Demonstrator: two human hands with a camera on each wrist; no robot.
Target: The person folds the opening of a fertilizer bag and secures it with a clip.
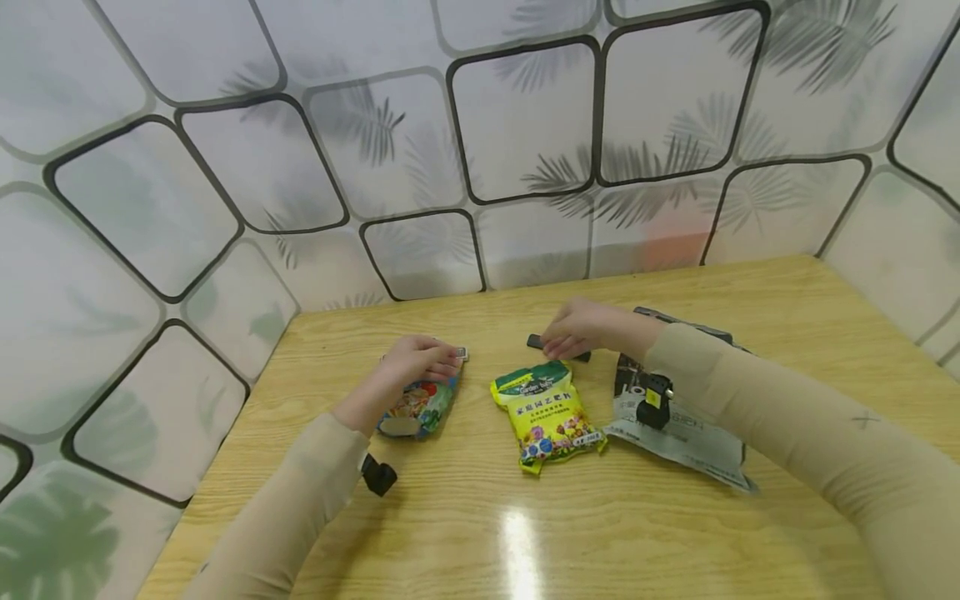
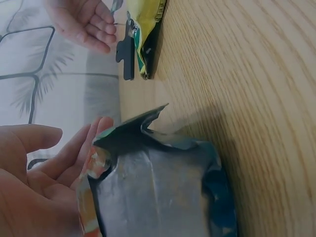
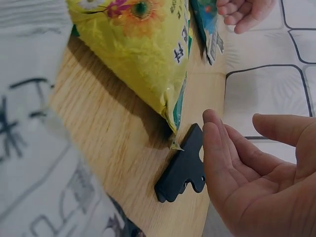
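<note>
My left hand (image 1: 412,360) lies over the far end of a small blue bag (image 1: 431,408) with colourful pictures. In the left wrist view its thumb stands away from the fingers, and the fingertips are at the bag's edge, partly hidden behind it. My right hand (image 1: 576,327) hovers by a black bag clip (image 3: 180,165) with loosely bent fingers, thumb apart, holding nothing. That clip lies on the table just behind the yellow fertilizer bag (image 1: 551,417), which is printed with flowers.
A large grey-white bag (image 1: 690,437) with a dark top lies at the right, under my right forearm. A small whitish piece (image 1: 462,354) shows beyond my left fingertips. The wooden table (image 1: 450,525) meets a patterned wall covering (image 1: 525,125) at the back.
</note>
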